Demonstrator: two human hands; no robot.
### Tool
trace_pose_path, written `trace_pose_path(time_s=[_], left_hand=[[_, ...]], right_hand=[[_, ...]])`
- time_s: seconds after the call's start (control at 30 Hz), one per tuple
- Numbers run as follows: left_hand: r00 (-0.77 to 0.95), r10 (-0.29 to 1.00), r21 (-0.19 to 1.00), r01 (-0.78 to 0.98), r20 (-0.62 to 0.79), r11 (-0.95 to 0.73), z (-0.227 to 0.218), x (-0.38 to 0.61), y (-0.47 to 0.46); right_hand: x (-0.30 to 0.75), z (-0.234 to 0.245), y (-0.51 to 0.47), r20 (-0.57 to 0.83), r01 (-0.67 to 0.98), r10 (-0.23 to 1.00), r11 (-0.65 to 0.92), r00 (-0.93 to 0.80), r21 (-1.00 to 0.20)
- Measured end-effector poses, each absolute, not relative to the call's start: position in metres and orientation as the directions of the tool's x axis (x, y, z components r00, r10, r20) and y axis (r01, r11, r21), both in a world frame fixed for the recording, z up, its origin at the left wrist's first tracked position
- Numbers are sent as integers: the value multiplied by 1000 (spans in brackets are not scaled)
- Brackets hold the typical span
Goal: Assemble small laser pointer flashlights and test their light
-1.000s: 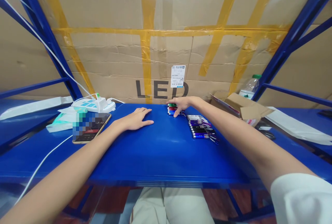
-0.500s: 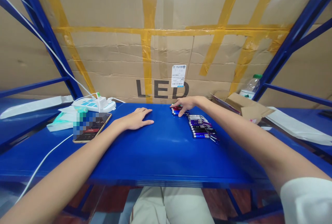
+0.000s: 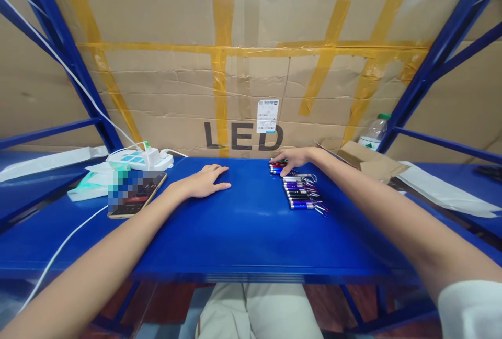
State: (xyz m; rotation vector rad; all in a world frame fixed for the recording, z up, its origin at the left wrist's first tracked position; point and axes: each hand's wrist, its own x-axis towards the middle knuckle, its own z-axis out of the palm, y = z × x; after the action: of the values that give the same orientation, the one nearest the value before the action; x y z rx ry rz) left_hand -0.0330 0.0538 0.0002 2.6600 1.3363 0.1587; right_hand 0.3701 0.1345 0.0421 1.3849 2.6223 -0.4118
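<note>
My left hand (image 3: 204,181) lies flat on the blue table (image 3: 219,234), fingers spread, with nothing in it. Under my right hand (image 3: 295,160) is a small group of metallic keychain flashlights (image 3: 276,170), red and blue among them. The thumb is at their near side and the fingers curl over the far side, so part of the group is hidden. Just in front of that hand lies a row of several similar flashlights (image 3: 301,192) in silver, purple, black and blue. Their carabiner clips (image 3: 320,208) point right.
A phone (image 3: 137,195) lies left of my left forearm, near a white power strip (image 3: 139,158) with cables. On the right are an open cardboard box (image 3: 366,158), a plastic bottle (image 3: 374,132) and white wrapping (image 3: 443,190). A large cardboard sheet (image 3: 157,93) stands behind the table.
My right hand has slid right, carrying the red and blue flashlights with it to the far end of the row. My left hand has stayed in place.
</note>
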Motion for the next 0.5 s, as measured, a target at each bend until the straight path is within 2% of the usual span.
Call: trace_pose_path(time_s=[0.3, 0.37, 0.5], left_hand=[[598, 802, 168, 790, 1, -590, 2, -32, 53], [598, 801, 174, 789, 5, -590, 1, -33, 54], [598, 801, 185, 785, 23, -591, -1, -34, 56]], right_hand=[[386, 43, 122, -259, 852, 813, 487, -522, -193], [387, 48, 115, -241, 876, 843, 453, -481, -165], [389, 63, 93, -116, 914, 908, 404, -404, -21]])
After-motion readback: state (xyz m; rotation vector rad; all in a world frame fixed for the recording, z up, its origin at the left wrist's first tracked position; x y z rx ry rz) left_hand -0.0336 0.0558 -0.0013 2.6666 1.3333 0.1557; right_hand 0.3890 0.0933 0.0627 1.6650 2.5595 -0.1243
